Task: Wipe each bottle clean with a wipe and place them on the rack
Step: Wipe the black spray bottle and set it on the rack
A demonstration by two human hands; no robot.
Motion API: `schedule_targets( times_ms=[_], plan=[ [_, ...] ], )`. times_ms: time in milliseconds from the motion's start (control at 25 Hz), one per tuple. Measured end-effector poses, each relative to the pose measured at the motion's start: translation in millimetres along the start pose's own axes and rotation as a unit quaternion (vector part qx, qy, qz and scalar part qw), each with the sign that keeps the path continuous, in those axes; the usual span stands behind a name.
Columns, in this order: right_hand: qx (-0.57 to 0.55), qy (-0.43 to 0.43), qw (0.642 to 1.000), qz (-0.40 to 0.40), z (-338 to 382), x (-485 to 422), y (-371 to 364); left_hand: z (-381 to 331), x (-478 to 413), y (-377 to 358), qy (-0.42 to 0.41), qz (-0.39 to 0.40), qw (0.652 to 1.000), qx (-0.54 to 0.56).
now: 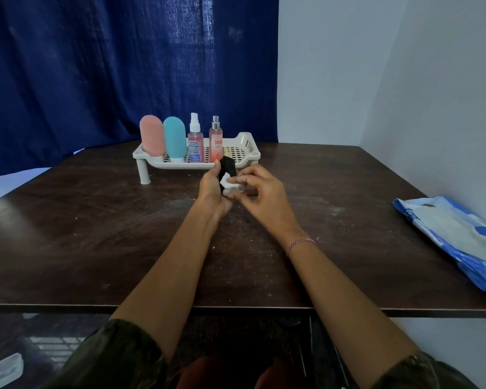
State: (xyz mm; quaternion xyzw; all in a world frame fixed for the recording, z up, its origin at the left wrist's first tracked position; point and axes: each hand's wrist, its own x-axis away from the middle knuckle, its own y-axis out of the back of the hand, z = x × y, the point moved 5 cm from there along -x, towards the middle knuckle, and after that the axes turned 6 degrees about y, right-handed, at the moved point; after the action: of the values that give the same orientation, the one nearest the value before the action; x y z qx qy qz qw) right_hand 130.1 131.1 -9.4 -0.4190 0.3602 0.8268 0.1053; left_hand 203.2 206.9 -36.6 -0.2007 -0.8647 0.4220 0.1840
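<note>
My left hand grips a small black bottle upright above the table, just in front of the rack. My right hand pinches a crumpled white wipe against the bottle's side. The white perforated rack stands on legs at the table's back. On it, from left to right, stand a pink tube, a teal tube, a clear spray bottle with pink liquid and a peach spray bottle with a silver top. The rack's right part holds nothing I can see.
A blue and white pack of wipes lies at the table's right edge. The dark wooden table is dusty with pale specks. A blue curtain hangs behind the rack, and a white wall stands on the right.
</note>
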Motion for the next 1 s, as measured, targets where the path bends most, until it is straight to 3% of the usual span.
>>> schedule_targets(
  times_ms=[160,400,840,1000],
  plan=[
    [0.04,-0.01,0.998,-0.037,-0.6,-0.3,3.9,4.5,-0.7,-4.9,-0.006,0.013,1.0,0.016],
    [-0.023,-0.047,0.994,-0.097,-10.6,1.1,12.1,7.8,2.7,-14.6,-0.017,0.018,0.999,0.038],
    [-0.07,-0.069,0.99,-0.104,-17.7,2.2,11.2,8.9,6.0,-17.7,-0.031,0.006,0.998,0.054],
    [-0.176,-0.147,0.971,-0.068,-28.0,1.7,4.1,8.2,3.9,-12.7,-0.037,-0.036,0.998,0.044]
  ],
)
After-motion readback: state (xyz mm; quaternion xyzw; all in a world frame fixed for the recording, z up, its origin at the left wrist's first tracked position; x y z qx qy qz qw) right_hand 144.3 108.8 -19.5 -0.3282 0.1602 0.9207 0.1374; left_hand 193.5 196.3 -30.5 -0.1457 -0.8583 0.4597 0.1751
